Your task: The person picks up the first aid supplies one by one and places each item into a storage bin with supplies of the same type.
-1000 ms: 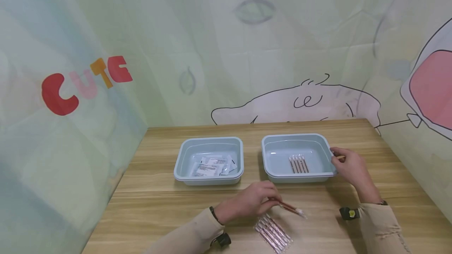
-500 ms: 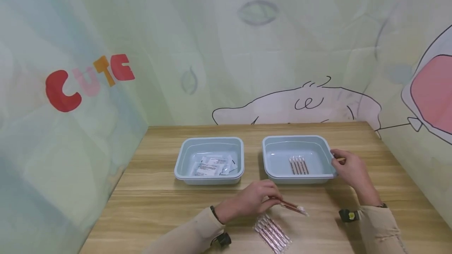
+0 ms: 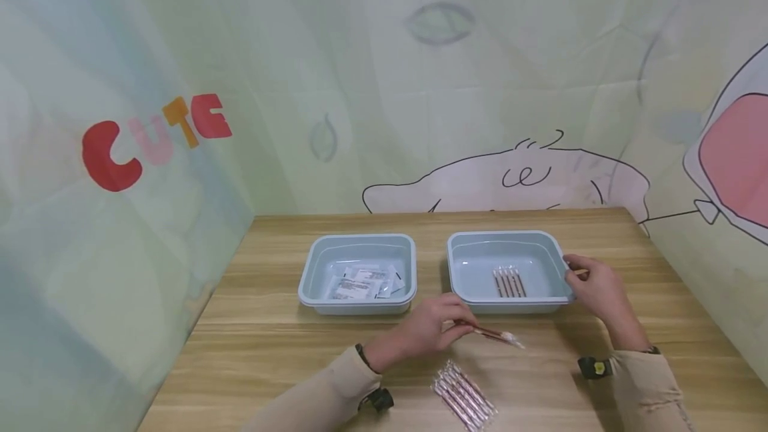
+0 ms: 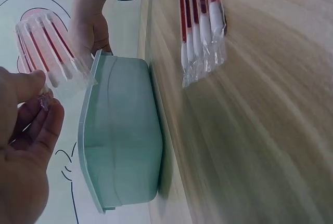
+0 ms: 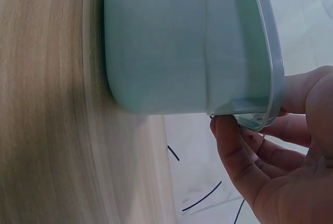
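Note:
My left hand [image 3: 429, 327] pinches one end of a clear packet of cotton swabs [image 3: 497, 334], held above the table in front of the right-hand tub [image 3: 510, 307]. In the left wrist view, the raised swab packet [image 4: 47, 50] shows reddish sticks and white tips. My right hand [image 3: 603, 291] grips that pale blue tub at its right rim; in the right wrist view, the thumb and fingers [image 5: 231, 148] lie on either side of the rim. Inside this tub lies another swab packet [image 3: 509, 283]. More packaged swabs [image 3: 464, 395] lie on the table below my left hand.
To the left stands a second pale blue tub [image 3: 357, 309] with several small white printed sachets [image 3: 363, 283] in it. Both tubs stand on a wood-grain table [image 3: 258, 352]. A printed cloth backdrop [image 3: 288, 119] rises behind and beside the table.
My left hand has risen slightly toward the right-hand tub, carrying the swab packet away from the swabs on the table. The right hand keeps its grip on the tub rim.

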`<state>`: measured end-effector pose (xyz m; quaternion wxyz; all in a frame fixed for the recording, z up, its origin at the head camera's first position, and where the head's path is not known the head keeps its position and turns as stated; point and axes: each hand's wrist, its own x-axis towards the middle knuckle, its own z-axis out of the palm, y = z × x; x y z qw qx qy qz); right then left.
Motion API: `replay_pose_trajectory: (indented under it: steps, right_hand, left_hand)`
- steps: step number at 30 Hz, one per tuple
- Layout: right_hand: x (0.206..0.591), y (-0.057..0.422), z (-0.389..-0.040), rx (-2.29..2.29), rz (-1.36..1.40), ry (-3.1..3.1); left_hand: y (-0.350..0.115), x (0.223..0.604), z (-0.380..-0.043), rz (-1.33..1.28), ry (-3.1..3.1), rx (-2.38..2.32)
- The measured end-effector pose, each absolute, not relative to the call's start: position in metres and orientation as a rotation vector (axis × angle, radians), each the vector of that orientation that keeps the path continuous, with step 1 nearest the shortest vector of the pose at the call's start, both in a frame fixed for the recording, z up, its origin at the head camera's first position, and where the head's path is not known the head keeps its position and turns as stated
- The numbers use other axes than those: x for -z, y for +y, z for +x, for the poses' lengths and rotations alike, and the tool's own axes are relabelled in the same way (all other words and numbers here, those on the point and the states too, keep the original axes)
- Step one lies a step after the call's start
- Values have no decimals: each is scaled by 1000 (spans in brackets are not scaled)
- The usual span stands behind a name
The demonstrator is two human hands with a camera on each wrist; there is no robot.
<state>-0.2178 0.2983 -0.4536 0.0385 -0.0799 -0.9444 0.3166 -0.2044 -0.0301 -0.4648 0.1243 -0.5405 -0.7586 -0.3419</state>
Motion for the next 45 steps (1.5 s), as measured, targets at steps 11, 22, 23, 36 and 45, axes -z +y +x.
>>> replay_pose_trajectory:
  steps: [11,22,23,36,45]
  right_hand:
    - [455,298,-218,-944,-241,-2872]
    - [456,297,-217,-949,-224,-2869]
    - [456,298,-217,-946,-224,-2865]
    - [457,299,-217,-954,-229,-2866]
    - [457,298,-218,-941,-235,-2865]
  left_hand:
    - [-29,468,-205,-1565,-2215,1016]
    - [-27,470,-207,-1493,-2131,1031]
    - [-27,469,-208,-1492,-2129,1035]
    - [-26,464,-206,-1439,-2169,1073]
    - [-26,464,-210,-1372,-2161,1072]
